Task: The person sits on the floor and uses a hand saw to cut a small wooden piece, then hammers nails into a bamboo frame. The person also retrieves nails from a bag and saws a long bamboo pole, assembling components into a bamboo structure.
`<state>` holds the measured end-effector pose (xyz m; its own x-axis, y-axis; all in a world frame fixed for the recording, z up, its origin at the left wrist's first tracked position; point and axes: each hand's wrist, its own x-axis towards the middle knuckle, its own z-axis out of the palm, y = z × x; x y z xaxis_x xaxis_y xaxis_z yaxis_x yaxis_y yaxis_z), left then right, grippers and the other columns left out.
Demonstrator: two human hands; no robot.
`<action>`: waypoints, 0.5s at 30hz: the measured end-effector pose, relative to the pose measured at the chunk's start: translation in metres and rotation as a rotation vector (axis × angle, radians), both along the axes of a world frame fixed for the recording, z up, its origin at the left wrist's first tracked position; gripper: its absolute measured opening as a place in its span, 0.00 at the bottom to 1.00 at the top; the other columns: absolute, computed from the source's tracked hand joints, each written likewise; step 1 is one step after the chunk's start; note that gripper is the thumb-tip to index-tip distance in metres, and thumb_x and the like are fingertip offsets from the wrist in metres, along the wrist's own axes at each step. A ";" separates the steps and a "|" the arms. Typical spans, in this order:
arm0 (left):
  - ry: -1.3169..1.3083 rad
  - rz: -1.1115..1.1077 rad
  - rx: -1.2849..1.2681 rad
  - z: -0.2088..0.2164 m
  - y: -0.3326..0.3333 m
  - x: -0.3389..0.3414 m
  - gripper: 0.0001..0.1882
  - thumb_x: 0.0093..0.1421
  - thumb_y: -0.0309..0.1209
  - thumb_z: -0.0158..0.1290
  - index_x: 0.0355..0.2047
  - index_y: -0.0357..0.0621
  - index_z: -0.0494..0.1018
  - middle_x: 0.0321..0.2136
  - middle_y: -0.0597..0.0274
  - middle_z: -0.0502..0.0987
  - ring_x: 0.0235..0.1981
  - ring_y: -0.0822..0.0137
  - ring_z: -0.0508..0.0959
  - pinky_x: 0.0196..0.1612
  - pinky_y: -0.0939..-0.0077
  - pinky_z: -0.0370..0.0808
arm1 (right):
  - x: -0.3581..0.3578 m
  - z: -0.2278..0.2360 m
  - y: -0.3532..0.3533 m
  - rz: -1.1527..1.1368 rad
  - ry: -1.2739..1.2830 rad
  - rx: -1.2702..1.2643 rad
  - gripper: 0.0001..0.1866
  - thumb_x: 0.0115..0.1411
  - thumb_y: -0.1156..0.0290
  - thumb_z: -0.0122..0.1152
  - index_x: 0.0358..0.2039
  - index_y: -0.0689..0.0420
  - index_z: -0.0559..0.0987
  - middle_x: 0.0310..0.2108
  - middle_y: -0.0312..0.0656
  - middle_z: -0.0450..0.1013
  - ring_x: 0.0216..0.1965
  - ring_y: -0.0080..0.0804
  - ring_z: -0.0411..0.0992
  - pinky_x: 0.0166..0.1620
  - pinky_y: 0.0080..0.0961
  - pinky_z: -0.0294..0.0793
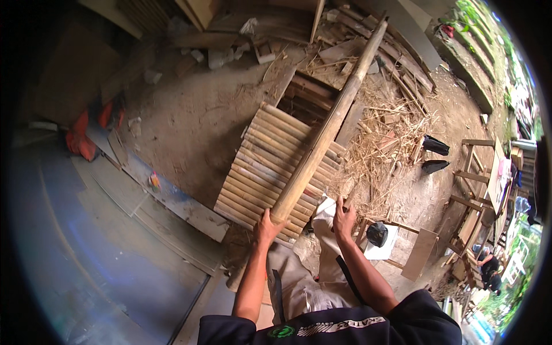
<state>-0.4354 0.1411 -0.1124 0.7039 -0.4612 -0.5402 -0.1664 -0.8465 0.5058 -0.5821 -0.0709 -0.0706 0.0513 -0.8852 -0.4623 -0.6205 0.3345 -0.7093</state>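
Note:
A long, thick bamboo pole (326, 135) slants from near my body up to the far right, with a dark lengthwise line along part of it. My left hand (267, 228) is closed around its near end. Under the pole lies a low platform of bamboo slats (261, 146), the poles side by side. My right hand (344, 217) is held apart from the pole, above my right leg, with its fingers curled closed; what is in it, if anything, I cannot make out.
Bamboo shavings (382, 146) litter the ground right of the platform. A pair of dark shoes (435, 155) lies beyond them. Wooden frames (471, 172) stand farther right, and a person (489, 267) is there too. Large flat sheets (103, 247) cover the left side.

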 end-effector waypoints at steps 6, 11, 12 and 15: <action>0.344 0.114 0.184 0.031 0.032 -0.048 0.53 0.36 0.55 0.70 0.55 0.32 0.62 0.50 0.31 0.71 0.52 0.40 0.72 0.55 0.54 0.70 | 0.062 -0.026 -0.019 0.048 0.093 0.003 0.29 0.60 0.46 0.62 0.36 0.67 0.76 0.28 0.56 0.75 0.31 0.50 0.74 0.39 0.41 0.72; -0.018 0.082 0.054 0.074 0.026 -0.075 0.41 0.40 0.47 0.69 0.45 0.32 0.64 0.42 0.32 0.72 0.48 0.36 0.71 0.50 0.50 0.70 | 0.075 -0.030 -0.034 -0.024 0.189 -0.076 0.38 0.55 0.38 0.62 0.34 0.71 0.75 0.32 0.64 0.75 0.37 0.59 0.75 0.44 0.47 0.71; -0.025 0.077 0.070 0.084 0.028 -0.076 0.41 0.40 0.47 0.69 0.45 0.32 0.64 0.42 0.31 0.72 0.48 0.36 0.71 0.50 0.50 0.70 | 0.076 -0.028 -0.037 -0.044 0.143 -0.138 0.39 0.54 0.37 0.61 0.31 0.71 0.76 0.30 0.63 0.75 0.35 0.58 0.75 0.43 0.46 0.72; -0.030 0.077 0.080 0.118 0.045 -0.082 0.40 0.41 0.47 0.69 0.45 0.30 0.67 0.41 0.33 0.74 0.47 0.37 0.73 0.50 0.51 0.71 | 0.078 -0.024 -0.040 0.006 0.070 0.036 0.39 0.51 0.36 0.64 0.32 0.70 0.79 0.31 0.60 0.77 0.36 0.53 0.77 0.43 0.43 0.74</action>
<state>-0.5175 0.1866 0.0054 0.7518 -0.3615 -0.5515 -0.1134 -0.8947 0.4320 -0.5046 -0.1111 -0.0944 0.0233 -0.8675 -0.4968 -0.6700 0.3553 -0.6519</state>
